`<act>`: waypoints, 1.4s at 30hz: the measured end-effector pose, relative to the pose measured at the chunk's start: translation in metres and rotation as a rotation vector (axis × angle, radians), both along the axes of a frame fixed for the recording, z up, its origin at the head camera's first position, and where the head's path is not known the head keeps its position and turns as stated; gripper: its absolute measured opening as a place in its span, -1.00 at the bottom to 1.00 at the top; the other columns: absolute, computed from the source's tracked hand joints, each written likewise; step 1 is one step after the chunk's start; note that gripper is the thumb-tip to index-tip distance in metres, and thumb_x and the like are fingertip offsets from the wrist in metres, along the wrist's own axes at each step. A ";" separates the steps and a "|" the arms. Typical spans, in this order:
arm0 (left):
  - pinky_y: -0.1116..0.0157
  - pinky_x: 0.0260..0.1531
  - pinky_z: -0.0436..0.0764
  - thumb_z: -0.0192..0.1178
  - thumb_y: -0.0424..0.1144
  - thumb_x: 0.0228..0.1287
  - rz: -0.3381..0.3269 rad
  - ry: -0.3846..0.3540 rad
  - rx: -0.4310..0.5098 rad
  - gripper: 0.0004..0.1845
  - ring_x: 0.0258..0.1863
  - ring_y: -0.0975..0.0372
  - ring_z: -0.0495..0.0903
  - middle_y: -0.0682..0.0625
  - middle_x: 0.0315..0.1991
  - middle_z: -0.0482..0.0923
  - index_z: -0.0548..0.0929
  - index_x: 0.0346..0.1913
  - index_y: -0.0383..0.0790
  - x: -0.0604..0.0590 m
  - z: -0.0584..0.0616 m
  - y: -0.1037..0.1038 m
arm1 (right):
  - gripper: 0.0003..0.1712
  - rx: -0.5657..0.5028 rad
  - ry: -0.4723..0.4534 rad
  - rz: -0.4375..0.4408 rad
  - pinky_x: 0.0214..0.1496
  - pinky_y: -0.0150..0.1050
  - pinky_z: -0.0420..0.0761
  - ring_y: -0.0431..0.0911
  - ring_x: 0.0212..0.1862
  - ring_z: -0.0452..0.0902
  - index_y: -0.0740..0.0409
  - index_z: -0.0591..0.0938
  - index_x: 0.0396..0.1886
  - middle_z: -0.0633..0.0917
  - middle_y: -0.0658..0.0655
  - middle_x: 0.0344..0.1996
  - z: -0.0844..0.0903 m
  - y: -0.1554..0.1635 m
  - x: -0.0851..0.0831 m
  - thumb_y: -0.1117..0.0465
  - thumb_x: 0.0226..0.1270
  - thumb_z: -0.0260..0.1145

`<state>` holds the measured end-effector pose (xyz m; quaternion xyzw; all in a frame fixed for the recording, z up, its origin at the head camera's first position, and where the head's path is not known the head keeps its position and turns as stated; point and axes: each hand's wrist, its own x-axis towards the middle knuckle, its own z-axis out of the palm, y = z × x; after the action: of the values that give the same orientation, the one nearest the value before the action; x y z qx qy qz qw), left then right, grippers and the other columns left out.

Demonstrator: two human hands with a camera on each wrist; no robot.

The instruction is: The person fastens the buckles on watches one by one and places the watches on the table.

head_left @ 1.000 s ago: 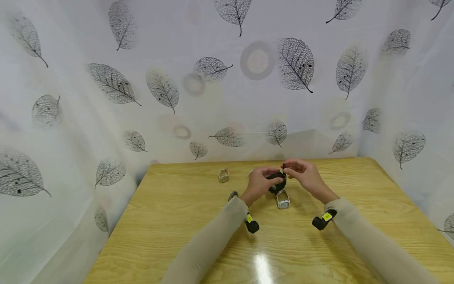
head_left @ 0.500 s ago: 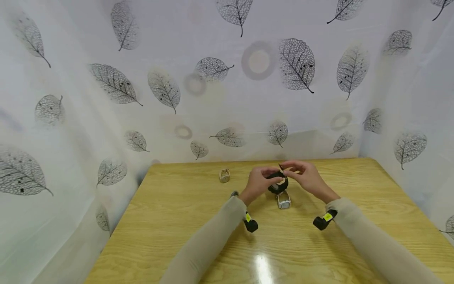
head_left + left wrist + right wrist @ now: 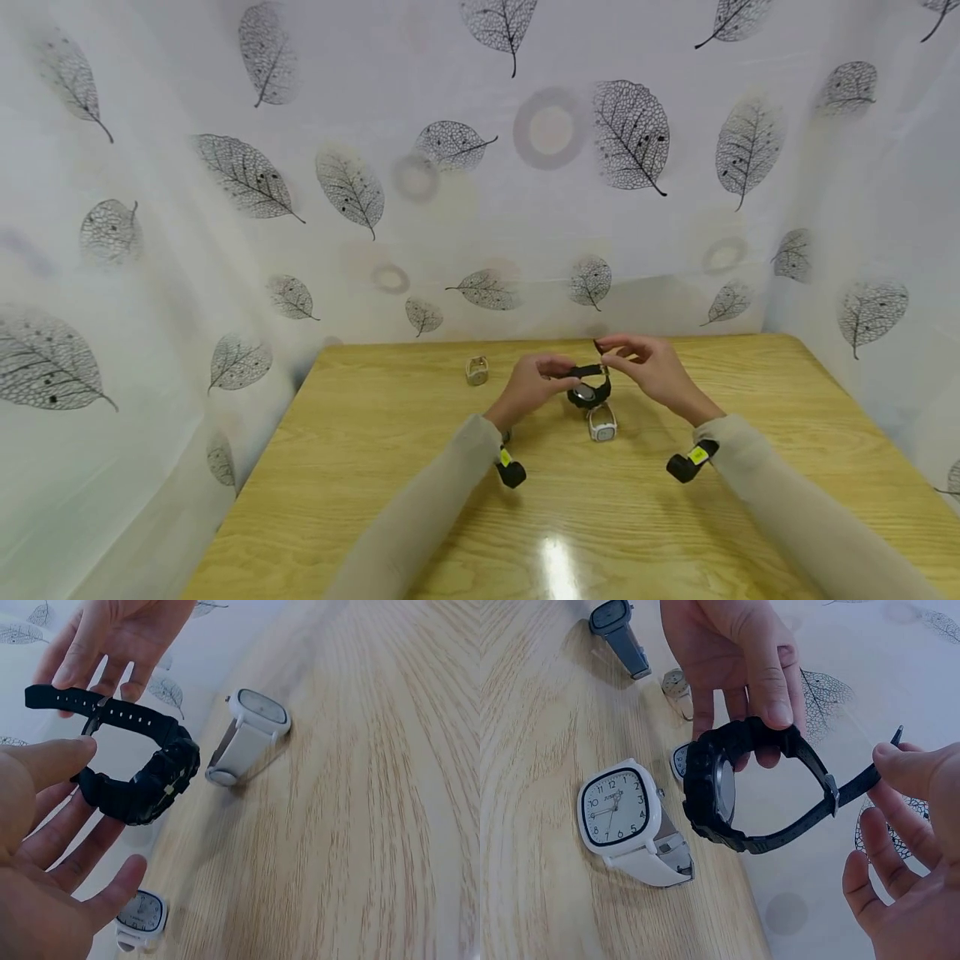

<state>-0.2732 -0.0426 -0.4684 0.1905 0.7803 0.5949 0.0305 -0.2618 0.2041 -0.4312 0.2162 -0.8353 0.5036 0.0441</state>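
A black wristwatch (image 3: 585,392) with a round case is held up between both hands over the table. Its strap forms a loop, with the tail through the metal buckle (image 3: 831,795). My left hand (image 3: 528,387) pinches the strap on the buckle side with thumb and fingers, as the right wrist view shows. My right hand (image 3: 651,371) pinches the free strap tail (image 3: 866,780) between thumb and forefinger. Just below the black watch, a white square-faced watch (image 3: 602,432) stands on the table, its strap closed in a loop.
On the wooden table (image 3: 360,450), a pale watch (image 3: 477,372) stands at back left. A grey-strapped watch (image 3: 619,637) and a small light watch (image 3: 676,684) show in the right wrist view. Another white watch (image 3: 680,760) is partly hidden. A leaf-patterned curtain (image 3: 450,208) hangs behind.
My left hand has shifted slightly left, and more of the black watch's loop shows between the hands. My right hand keeps its pinch on the strap tail. The watches on the table stay put.
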 end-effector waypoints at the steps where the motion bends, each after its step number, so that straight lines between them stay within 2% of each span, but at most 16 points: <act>1: 0.34 -0.17 0.71 0.51 -0.24 0.24 -0.007 -0.009 0.010 -0.72 -0.16 0.31 0.71 0.08 -0.14 0.78 0.80 0.00 -0.16 0.000 0.000 -0.002 | -0.61 0.001 0.004 0.004 -0.13 -0.21 0.71 -0.05 -0.10 0.68 0.04 0.69 0.22 0.74 0.21 0.04 0.000 0.000 0.000 0.02 0.50 0.35; 8: 0.18 -0.21 0.78 0.46 -0.36 0.27 -0.045 -0.068 0.126 -0.72 -0.22 0.21 0.75 -0.06 -0.11 0.79 0.77 0.04 -0.27 0.001 0.000 -0.008 | -0.64 0.027 0.044 0.032 -0.19 -0.24 0.72 -0.10 -0.16 0.71 0.08 0.70 0.21 0.76 0.24 0.00 0.002 -0.002 0.000 0.10 0.51 0.34; 11: 0.20 -0.20 0.77 0.44 -0.35 0.29 -0.039 -0.078 0.155 -0.72 -0.21 0.16 0.75 -0.07 -0.10 0.78 0.77 0.04 -0.30 0.002 0.003 -0.010 | -0.67 0.038 0.067 0.059 -0.19 -0.26 0.73 -0.07 -0.18 0.70 0.11 0.72 0.19 0.75 0.25 0.02 0.003 -0.003 -0.002 0.16 0.51 0.34; 14: 0.25 -0.20 0.77 0.44 -0.35 0.29 -0.021 -0.083 0.164 -0.72 -0.21 0.14 0.75 -0.04 -0.10 0.78 0.77 0.04 -0.30 0.002 0.008 -0.010 | -0.71 0.066 0.100 0.087 -0.16 -0.19 0.74 -0.02 -0.19 0.67 0.11 0.75 0.15 0.75 0.21 0.03 0.006 -0.004 -0.002 0.21 0.50 0.35; 19: 0.27 -0.20 0.76 0.43 -0.37 0.30 -0.014 -0.050 0.134 -0.73 -0.21 0.18 0.74 -0.07 -0.09 0.78 0.77 0.04 -0.29 0.003 0.010 -0.010 | -0.74 0.154 0.145 0.129 -0.06 -0.06 0.73 0.01 -0.14 0.61 0.07 0.77 0.11 0.74 0.13 0.03 0.008 -0.007 -0.004 0.24 0.50 0.35; 25: 0.31 -0.09 0.71 0.45 -0.33 0.28 -0.011 0.015 0.080 -0.74 -0.13 0.25 0.72 -0.04 -0.11 0.79 0.79 0.02 -0.26 0.002 0.009 -0.011 | -0.78 0.235 0.174 0.163 -0.15 -0.16 0.72 -0.11 -0.30 0.54 0.07 0.79 0.03 0.74 0.03 -0.10 0.008 -0.010 -0.006 0.28 0.45 0.39; 29: 0.34 -0.09 0.69 0.46 -0.28 0.29 -0.016 0.039 0.046 -0.74 -0.09 0.28 0.69 0.01 -0.12 0.79 0.79 0.02 -0.23 0.003 0.009 -0.011 | -0.78 0.276 0.189 0.177 -0.24 -0.20 0.67 -0.16 -0.34 0.53 0.07 0.79 0.02 0.71 -0.02 -0.16 0.007 -0.012 -0.006 0.27 0.45 0.39; 34: 0.33 -0.16 0.71 0.46 -0.24 0.30 -0.025 0.045 0.043 -0.74 -0.11 0.27 0.70 0.02 -0.12 0.79 0.79 0.01 -0.22 0.004 0.009 -0.011 | -0.78 0.273 0.206 0.181 -0.34 -0.23 0.62 -0.16 -0.38 0.52 0.07 0.79 0.02 0.70 -0.02 -0.19 0.004 -0.016 -0.004 0.27 0.43 0.40; 38: 0.31 -0.16 0.72 0.46 -0.25 0.30 -0.035 0.057 0.057 -0.74 -0.13 0.25 0.71 0.01 -0.12 0.79 0.78 0.01 -0.23 0.004 0.008 -0.011 | -0.80 0.243 0.223 0.169 -0.29 -0.15 0.68 -0.13 -0.37 0.54 0.09 0.79 0.00 0.72 0.04 -0.14 -0.001 -0.018 -0.004 0.27 0.43 0.41; 42: 0.30 -0.19 0.73 0.44 -0.28 0.31 -0.037 0.031 0.093 -0.76 -0.16 0.25 0.72 -0.01 -0.13 0.79 0.79 0.01 -0.23 0.004 0.006 -0.011 | -0.80 0.219 0.183 0.124 -0.22 -0.13 0.70 -0.10 -0.27 0.60 0.06 0.77 0.02 0.74 0.10 -0.03 -0.008 -0.017 -0.003 0.20 0.46 0.39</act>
<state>-0.2690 -0.0538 -0.4624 0.2152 0.7486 0.6268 0.0205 -0.2653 0.1876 -0.4387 0.3160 -0.8627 0.3894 0.0647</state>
